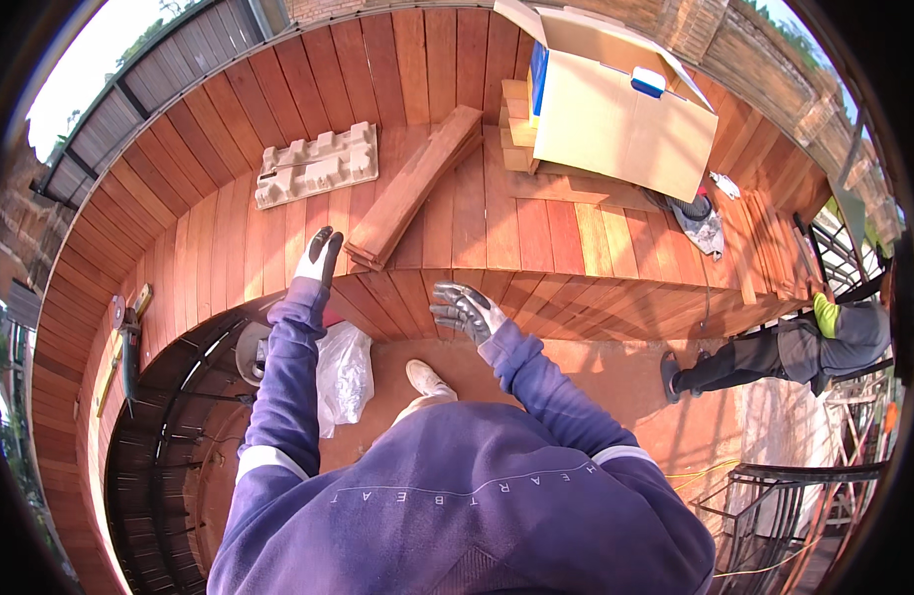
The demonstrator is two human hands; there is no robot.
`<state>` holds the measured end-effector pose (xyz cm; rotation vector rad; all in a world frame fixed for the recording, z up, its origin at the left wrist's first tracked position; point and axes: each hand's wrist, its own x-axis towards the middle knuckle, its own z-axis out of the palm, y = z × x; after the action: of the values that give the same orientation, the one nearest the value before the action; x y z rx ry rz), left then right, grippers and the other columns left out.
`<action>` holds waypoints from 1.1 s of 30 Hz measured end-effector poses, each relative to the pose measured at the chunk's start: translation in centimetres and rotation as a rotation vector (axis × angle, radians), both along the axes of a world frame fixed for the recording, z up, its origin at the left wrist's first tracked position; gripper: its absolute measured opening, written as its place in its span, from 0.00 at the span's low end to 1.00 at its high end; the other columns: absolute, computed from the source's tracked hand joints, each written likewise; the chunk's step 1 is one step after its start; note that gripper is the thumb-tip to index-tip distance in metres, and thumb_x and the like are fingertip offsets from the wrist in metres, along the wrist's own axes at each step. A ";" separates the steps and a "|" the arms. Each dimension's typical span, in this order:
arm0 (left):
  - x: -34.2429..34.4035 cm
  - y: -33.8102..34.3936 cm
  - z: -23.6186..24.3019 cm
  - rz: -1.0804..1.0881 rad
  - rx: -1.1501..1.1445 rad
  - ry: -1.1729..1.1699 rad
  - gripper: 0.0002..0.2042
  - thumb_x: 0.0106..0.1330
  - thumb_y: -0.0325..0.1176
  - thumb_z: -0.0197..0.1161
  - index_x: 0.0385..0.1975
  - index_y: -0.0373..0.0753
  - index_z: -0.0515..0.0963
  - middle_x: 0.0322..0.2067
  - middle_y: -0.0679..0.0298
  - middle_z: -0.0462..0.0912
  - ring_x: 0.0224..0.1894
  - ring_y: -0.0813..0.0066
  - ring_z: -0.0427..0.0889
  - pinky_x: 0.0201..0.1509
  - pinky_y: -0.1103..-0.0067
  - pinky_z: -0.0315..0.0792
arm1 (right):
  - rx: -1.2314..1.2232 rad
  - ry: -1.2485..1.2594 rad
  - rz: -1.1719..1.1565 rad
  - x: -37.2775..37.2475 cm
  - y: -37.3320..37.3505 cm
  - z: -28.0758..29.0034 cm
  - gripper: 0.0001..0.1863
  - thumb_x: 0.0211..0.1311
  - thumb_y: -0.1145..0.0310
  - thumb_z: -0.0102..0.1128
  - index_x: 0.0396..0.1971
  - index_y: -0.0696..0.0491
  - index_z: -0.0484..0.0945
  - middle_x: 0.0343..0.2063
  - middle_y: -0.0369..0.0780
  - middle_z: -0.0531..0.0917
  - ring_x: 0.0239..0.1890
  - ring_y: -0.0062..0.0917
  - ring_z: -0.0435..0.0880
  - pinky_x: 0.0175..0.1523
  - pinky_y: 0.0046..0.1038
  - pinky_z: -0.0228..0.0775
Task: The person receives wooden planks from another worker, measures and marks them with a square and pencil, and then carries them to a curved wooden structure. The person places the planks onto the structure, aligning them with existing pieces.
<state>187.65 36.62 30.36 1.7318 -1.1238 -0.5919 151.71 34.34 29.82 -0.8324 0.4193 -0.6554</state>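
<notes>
Both my hands wear white gloves with dark grey coated fingers. Over the bench's front edge, my left hand has its fingers stretched out, with nothing seen in them. It is close to the near end of a small stack of reddish wooden planks, which lies slantwise on the slatted wooden bench. In front of the bench's front face, my right hand is held up, fingers apart and slightly bent, holding nothing. A moulded pulp tray lies on the bench beyond my left hand.
A large open cardboard box stands at the back right, near a grey power tool. An angle grinder lies at the left. A clear plastic bag is on the floor. Another person bends at the bench's right end.
</notes>
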 end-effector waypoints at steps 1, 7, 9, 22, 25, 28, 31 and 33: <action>0.6 -1.6 0.0 -0.201 -0.056 -0.255 0.25 0.65 0.42 0.53 0.61 0.42 0.65 0.53 0.60 0.73 0.54 0.68 0.73 0.55 0.74 0.67 | 0.045 -0.013 -0.030 1.2 -1.6 0.2 0.22 0.70 0.60 0.47 0.59 0.55 0.65 0.56 0.44 0.73 0.53 0.36 0.76 0.56 0.38 0.71; 0.6 -7.7 1.4 -0.609 0.114 -0.880 0.26 0.66 0.24 0.44 0.63 0.56 0.60 0.61 0.54 0.65 0.55 0.51 0.72 0.59 0.72 0.68 | 0.323 0.189 -0.208 8.9 -8.5 1.4 0.32 0.63 0.53 0.58 0.62 0.55 0.62 0.59 0.49 0.66 0.56 0.42 0.72 0.58 0.45 0.68; -1.0 -8.5 4.7 -0.571 0.403 -0.655 0.20 0.71 0.40 0.44 0.61 0.49 0.65 0.59 0.54 0.69 0.58 0.56 0.70 0.63 0.73 0.64 | 0.357 0.246 -0.238 10.3 -8.8 3.2 0.32 0.60 0.51 0.61 0.60 0.52 0.65 0.55 0.48 0.71 0.53 0.40 0.75 0.56 0.44 0.70; -6.1 -7.0 4.6 -0.414 0.461 0.233 0.27 0.68 0.55 0.50 0.52 0.35 0.74 0.45 0.58 0.81 0.44 0.71 0.79 0.51 0.77 0.69 | 0.292 0.449 -0.249 10.4 -11.8 2.5 0.30 0.49 0.53 0.71 0.48 0.58 0.78 0.46 0.40 0.80 0.48 0.23 0.77 0.54 0.24 0.67; -8.7 -6.4 7.6 -0.431 0.641 0.559 0.26 0.67 0.55 0.52 0.49 0.37 0.76 0.37 0.65 0.81 0.38 0.78 0.76 0.45 0.79 0.70 | 0.095 0.571 -0.320 8.4 -11.2 5.3 0.31 0.51 0.50 0.69 0.49 0.58 0.78 0.43 0.38 0.81 0.45 0.22 0.78 0.53 0.23 0.68; -12.4 -5.9 3.9 -0.475 0.423 0.667 0.22 0.69 0.53 0.49 0.36 0.38 0.76 0.25 0.68 0.77 0.24 0.78 0.71 0.30 0.79 0.67 | -0.014 0.807 -0.226 6.3 -12.3 5.9 0.38 0.47 0.50 0.73 0.53 0.60 0.71 0.43 0.39 0.80 0.44 0.23 0.78 0.48 0.24 0.70; -14.7 -7.0 1.5 -0.620 0.352 0.699 0.19 0.69 0.51 0.50 0.36 0.39 0.76 0.28 0.67 0.78 0.31 0.79 0.75 0.35 0.78 0.70 | -0.223 1.066 -0.349 4.5 -11.8 4.7 0.31 0.46 0.67 0.75 0.48 0.62 0.70 0.40 0.42 0.80 0.44 0.24 0.78 0.50 0.25 0.71; -16.1 -7.4 0.9 -0.711 0.288 0.720 0.17 0.69 0.49 0.52 0.41 0.40 0.76 0.32 0.66 0.78 0.34 0.78 0.76 0.38 0.77 0.73 | -0.376 1.092 -0.289 3.6 -12.4 8.0 0.31 0.43 0.68 0.77 0.47 0.61 0.71 0.39 0.42 0.81 0.41 0.24 0.80 0.48 0.24 0.72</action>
<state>171.52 29.22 31.24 1.1153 -1.1209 -1.7231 155.30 21.96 37.79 -1.4815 1.4519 -0.4970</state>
